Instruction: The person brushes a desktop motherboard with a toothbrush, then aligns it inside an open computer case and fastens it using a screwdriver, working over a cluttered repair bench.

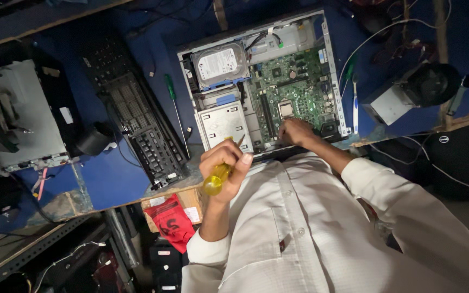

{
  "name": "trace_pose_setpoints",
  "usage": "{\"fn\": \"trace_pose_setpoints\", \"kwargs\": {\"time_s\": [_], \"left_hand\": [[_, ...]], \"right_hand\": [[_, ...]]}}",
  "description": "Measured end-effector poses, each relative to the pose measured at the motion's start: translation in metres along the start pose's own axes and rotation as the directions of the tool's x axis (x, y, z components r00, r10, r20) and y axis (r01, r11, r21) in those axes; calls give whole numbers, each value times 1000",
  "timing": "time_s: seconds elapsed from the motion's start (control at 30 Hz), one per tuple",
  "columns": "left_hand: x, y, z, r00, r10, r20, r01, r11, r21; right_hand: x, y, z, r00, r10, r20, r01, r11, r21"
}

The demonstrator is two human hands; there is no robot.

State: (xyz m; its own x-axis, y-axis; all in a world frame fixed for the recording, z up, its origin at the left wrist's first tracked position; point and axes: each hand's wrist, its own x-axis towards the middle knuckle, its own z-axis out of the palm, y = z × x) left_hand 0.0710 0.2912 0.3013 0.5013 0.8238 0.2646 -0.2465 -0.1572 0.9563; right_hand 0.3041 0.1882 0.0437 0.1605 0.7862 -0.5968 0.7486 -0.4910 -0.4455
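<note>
An open computer case (329,70) of dull grey sheet metal holds a matt green circuit board (294,81); left of the board, a hard drive (221,64) shows brushed, faintly shiny metal. Below the case, a screwdriver (217,178) has a glossy, translucent yellow plastic handle. Left of the case, a black plastic keyboard (142,127) looks matt on the counter (109,179), covered in smooth blue sheeting.
</note>
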Motion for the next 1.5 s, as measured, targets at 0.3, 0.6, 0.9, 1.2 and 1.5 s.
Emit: {"fn": "trace_pose_setpoints", "kwargs": {"time_s": [0.3,0.6,0.9,1.2,1.5], "left_hand": [[3,2,2,1000,0,13,0,1000,3],[3,2,9,1000,-3,26,3,1000,-14],[-1,0,6,1000,4,11,-4,1000,6],[0,-1,5,1000,-6,11,6,1000,-11],[-1,-2,7,1000,-16,7,16,1000,-12]], "right_hand": [[-1,-1,0,1000,-3,-29,3,1000,-8],[-2,-13,-7,999,22,44,-20,999,-49],[1,-15,-7,996,-72,52,79,987,-141],[5,-1,-10,963,-269,24,270,961,-66],[4,7,-14,945,-327,26,326,945,31]]}}
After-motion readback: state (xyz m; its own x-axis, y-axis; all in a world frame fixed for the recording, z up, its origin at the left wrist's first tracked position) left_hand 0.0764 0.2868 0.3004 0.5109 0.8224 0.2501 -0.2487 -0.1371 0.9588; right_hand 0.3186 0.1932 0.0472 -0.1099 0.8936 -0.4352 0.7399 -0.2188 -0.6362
